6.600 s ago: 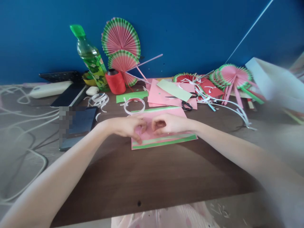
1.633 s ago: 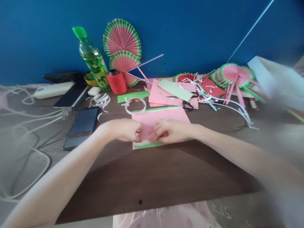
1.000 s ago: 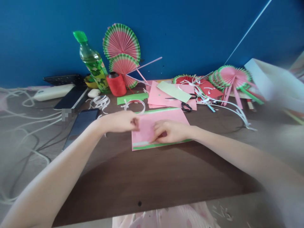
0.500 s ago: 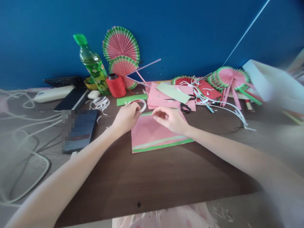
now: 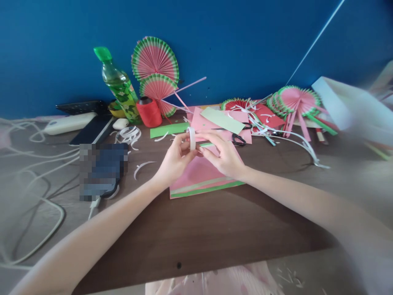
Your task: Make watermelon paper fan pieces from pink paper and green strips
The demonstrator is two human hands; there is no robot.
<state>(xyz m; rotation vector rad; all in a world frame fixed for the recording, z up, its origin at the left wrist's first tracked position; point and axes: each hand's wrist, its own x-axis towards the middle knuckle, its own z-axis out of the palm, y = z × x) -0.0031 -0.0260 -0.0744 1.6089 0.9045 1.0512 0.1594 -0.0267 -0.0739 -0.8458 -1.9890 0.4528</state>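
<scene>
The left hand (image 5: 175, 160) grips an upright tape roll (image 5: 193, 139), rim facing the wearer, right hand (image 5: 225, 156) loosely curved beside.

No text or number can be read; the flowered label (image 5: 125, 98) on the bottle (image 5: 114, 76), upper left, is too blurred for any lettering; the phone (image 5: 106, 166), left of centre, is pixelated; any mark on the white device (image 5: 72, 123), farther left, is too faint.

Bare forearms (image 5: 113, 217) and a pale pink garment (image 5: 211, 283) with faint darker spots
</scene>
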